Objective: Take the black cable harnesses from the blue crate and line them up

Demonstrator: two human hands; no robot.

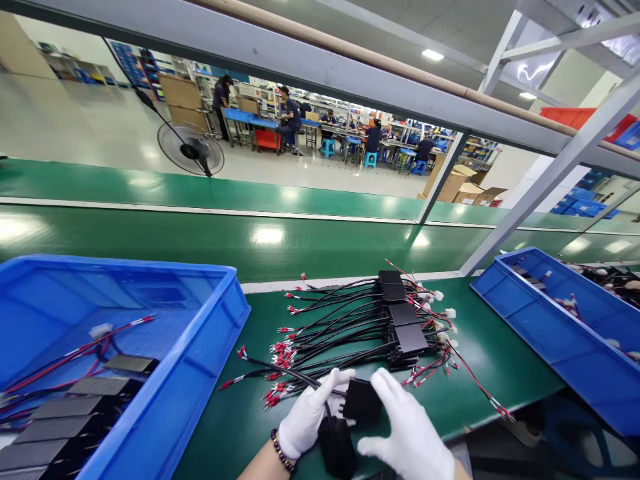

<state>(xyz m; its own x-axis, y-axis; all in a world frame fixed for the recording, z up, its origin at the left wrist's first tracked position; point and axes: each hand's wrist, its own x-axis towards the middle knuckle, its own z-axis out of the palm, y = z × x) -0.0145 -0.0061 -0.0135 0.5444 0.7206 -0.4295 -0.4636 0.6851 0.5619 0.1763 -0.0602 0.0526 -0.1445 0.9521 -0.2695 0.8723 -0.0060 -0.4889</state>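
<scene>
My left hand [313, 410], in a white glove, is closed around black cables at the left edge of a small black box [363, 401]. Right of that box, my right hand [410, 430], also gloved, has its thumb and fingers spread apart; its fingertips are close to the box's corner, and I cannot tell if they touch. Another black box [337, 445] is below, between the hands, with a cable running up from it. Just beyond lies a row of black boxes [403, 315], with black cables [335, 320] ending in red terminals on the left and white connectors [450, 313] on the right.
A blue bin [215, 320] at left holds more wired boxes. Another blue bin [550, 340] with wired parts stands at right. The green bench [505, 353] ends beside me. A slanted metal post [530, 180] rises behind it. People, a fan [190, 150] and cartons are farther off.
</scene>
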